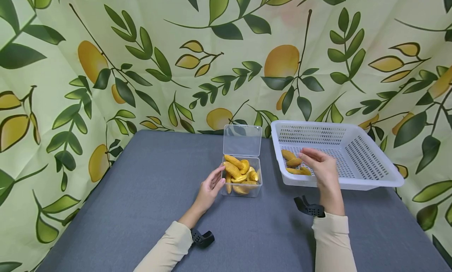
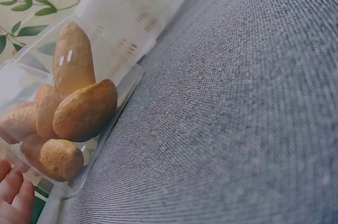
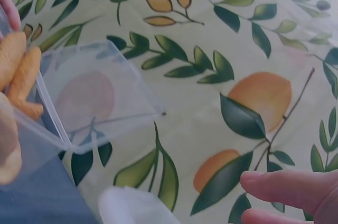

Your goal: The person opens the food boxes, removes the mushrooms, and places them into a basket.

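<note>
A clear plastic box (image 1: 259, 185) stands near the middle of the table, its hinged lid (image 1: 241, 140) raised at the back. Several elongated, curved yellow-brown pieces (image 1: 232, 169) are heaped inside; seen from the left wrist they are smooth to slightly knobbly. My left hand (image 1: 207, 190) is at the box's left side, with fingertips at its wall and fingers loosely bent. Over the left part of a white basket (image 1: 374, 182) hovers my right hand (image 1: 325, 171), fingers extended and nothing visible between them. Beside its fingertips, a few similar pieces (image 1: 298, 171) lie in the basket.
The perforated basket sits at the table's back right, close to the box. Dark grey cloth covers the table (image 1: 141, 193). Behind it hangs a leaf-and-fruit patterned curtain (image 1: 197, 87). Each wrist wears a black mount (image 1: 310, 208).
</note>
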The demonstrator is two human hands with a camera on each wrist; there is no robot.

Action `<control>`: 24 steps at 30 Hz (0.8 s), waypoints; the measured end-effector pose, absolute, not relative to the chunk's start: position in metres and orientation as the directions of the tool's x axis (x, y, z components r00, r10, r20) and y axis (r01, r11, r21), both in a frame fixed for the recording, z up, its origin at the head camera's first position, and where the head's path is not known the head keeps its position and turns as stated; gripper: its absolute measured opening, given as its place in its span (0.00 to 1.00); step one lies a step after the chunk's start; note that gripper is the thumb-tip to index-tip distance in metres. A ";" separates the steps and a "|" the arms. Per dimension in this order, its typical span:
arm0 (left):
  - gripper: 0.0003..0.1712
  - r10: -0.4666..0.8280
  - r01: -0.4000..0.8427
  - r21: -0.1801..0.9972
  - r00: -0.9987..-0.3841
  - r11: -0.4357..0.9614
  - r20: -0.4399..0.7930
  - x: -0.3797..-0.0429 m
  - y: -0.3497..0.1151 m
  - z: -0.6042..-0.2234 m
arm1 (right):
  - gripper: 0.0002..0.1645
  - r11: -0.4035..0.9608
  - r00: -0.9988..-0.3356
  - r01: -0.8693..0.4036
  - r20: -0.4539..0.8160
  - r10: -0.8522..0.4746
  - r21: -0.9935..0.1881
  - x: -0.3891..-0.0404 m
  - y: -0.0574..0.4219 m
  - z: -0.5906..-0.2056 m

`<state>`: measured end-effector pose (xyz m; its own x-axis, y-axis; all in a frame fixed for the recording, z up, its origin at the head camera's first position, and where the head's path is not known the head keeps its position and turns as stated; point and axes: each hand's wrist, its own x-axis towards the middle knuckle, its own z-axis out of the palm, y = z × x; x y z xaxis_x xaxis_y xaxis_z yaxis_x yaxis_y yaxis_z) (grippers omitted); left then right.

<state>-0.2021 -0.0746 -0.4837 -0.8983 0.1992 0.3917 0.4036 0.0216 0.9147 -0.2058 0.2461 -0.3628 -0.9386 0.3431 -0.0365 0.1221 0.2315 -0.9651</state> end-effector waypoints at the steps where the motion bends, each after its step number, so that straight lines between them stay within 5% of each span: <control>1: 0.24 0.200 0.405 0.914 -0.898 0.021 0.393 -0.202 -0.075 -0.484 | 0.32 0.226 -0.946 0.103 -0.026 0.323 -0.969 -0.205 0.244 -0.363; 8: 0.24 0.203 0.396 0.918 -0.900 0.016 0.385 -0.201 -0.075 -0.484 | 0.23 0.206 -0.984 0.013 0.024 0.176 -0.979 -0.203 0.232 -0.363; 13: 0.24 0.208 0.397 0.918 -0.899 0.014 0.385 -0.202 -0.075 -0.484 | 0.32 0.170 -0.994 -0.036 0.053 0.097 -0.985 -0.205 0.221 -0.365; 24: 0.24 0.208 0.382 0.924 -0.906 0.022 0.369 -0.202 -0.074 -0.484 | 0.26 0.311 -0.999 -0.049 0.051 -0.001 -0.949 -0.211 0.188 -0.372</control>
<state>-0.2022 -0.0736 -0.4841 -0.9057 0.2083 0.3691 0.3816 0.0217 0.9241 -0.2106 0.1877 -0.3722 -0.9987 -0.0011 0.0510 -0.0488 0.3107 -0.9493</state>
